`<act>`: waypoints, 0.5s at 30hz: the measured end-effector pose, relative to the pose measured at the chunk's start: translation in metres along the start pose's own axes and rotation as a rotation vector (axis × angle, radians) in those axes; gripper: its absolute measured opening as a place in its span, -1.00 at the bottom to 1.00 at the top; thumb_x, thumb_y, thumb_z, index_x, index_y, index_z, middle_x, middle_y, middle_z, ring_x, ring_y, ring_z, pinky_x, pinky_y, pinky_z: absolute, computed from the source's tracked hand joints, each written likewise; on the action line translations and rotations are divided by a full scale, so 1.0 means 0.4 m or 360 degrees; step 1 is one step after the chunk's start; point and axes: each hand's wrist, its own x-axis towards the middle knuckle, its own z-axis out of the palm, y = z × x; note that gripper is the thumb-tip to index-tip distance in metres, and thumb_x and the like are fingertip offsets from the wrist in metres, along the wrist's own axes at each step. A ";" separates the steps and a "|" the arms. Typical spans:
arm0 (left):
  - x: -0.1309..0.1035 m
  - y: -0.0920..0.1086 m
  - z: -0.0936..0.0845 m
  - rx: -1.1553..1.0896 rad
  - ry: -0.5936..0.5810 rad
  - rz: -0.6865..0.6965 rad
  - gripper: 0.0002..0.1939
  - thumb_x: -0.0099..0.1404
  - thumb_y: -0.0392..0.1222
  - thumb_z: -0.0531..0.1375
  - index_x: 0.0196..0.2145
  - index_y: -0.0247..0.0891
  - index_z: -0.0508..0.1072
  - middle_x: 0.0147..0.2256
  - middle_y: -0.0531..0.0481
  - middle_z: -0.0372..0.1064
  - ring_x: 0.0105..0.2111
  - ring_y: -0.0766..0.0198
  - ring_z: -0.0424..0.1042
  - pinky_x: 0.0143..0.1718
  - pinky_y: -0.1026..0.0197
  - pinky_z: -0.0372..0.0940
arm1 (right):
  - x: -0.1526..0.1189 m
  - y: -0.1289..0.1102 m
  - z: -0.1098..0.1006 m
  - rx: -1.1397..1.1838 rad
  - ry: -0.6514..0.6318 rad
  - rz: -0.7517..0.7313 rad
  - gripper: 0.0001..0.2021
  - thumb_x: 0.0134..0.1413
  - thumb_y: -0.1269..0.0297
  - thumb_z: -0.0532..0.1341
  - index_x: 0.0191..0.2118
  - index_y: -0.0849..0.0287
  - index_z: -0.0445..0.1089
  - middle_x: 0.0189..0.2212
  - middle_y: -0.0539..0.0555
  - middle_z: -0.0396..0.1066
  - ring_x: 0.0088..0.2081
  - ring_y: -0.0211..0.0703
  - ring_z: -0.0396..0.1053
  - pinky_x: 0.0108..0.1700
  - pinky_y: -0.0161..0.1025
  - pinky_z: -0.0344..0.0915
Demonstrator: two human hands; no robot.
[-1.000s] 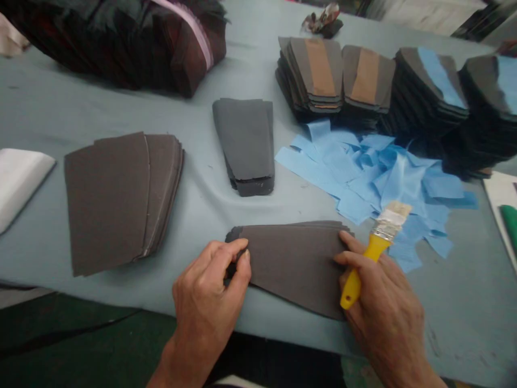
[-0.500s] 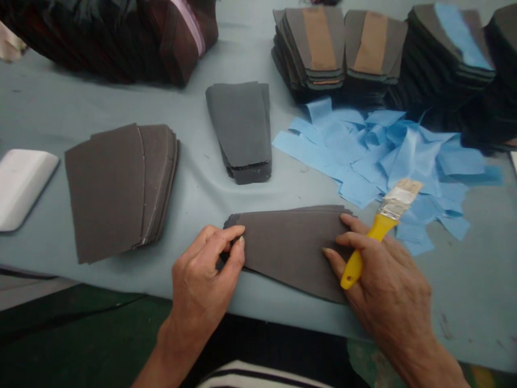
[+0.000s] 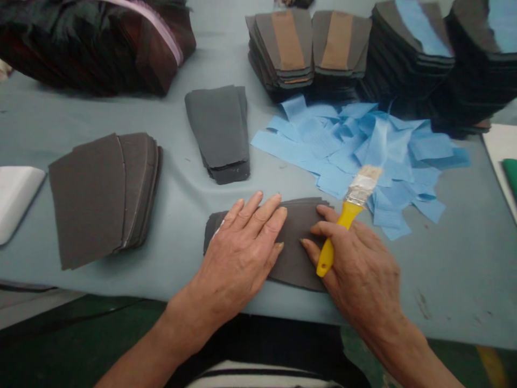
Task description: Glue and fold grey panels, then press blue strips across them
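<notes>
A dark grey-brown stack of cut pieces [image 3: 301, 231] lies near the table's front edge. My left hand [image 3: 242, 248] rests flat on it, fingers stretched out and close together, covering its left part. Around the yellow-handled brush [image 3: 339, 229], my right hand [image 3: 355, 264] is closed, the bristles pointing up and away over blue strips [image 3: 323, 134]. The fingertips of that hand also touch the right end of the stack. Behind my left hand sits a smaller grey stack [image 3: 220, 126].
A larger brown stack [image 3: 89, 199] and a white object [image 3: 18, 199] lie at the left. Banded stacks [image 3: 283, 43] stand at the back right, and a dark bundle with a pink band [image 3: 100, 48] at the back left. A white board [image 3: 498, 145] shows at the right edge.
My left hand has gone from a pinch at the stack's left end to lying flat on top. My right hand still holds the brush. The whole view has shifted.
</notes>
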 end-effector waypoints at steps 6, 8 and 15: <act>0.028 0.023 0.032 0.0015 -0.0147 0.0092 -0.49 0.61 -0.10 0.02 0.37 -0.43 0.32 0.42 -0.23 0.25 0.44 -0.18 0.21 0.43 -0.24 0.20 | -0.003 0.004 0.002 -0.0014 -0.0008 0.0014 -0.94 0.43 0.32 0.25 -0.08 0.16 0.37 0.12 0.28 0.56 -0.05 0.22 0.58 0.00 0.06 0.48; 0.028 0.024 0.039 0.0025 -0.0163 0.0072 -0.46 0.61 -0.06 0.02 0.39 -0.43 0.31 0.43 -0.24 0.23 0.44 -0.17 0.20 0.43 -0.23 0.19 | -0.004 0.005 0.003 -0.0012 -0.0003 0.0022 -0.95 0.43 0.33 0.24 -0.08 0.15 0.37 0.12 0.26 0.56 -0.04 0.21 0.58 0.00 0.05 0.48; -0.006 0.006 0.038 0.0094 -0.0150 -0.0022 -0.42 0.63 -0.03 -0.05 0.42 -0.42 0.27 0.46 -0.23 0.17 0.46 -0.17 0.17 0.44 -0.23 0.17 | -0.002 0.004 0.001 -0.0017 -0.0030 0.0037 -0.95 0.43 0.34 0.25 -0.08 0.14 0.36 0.15 0.25 0.55 -0.02 0.18 0.57 0.02 0.02 0.46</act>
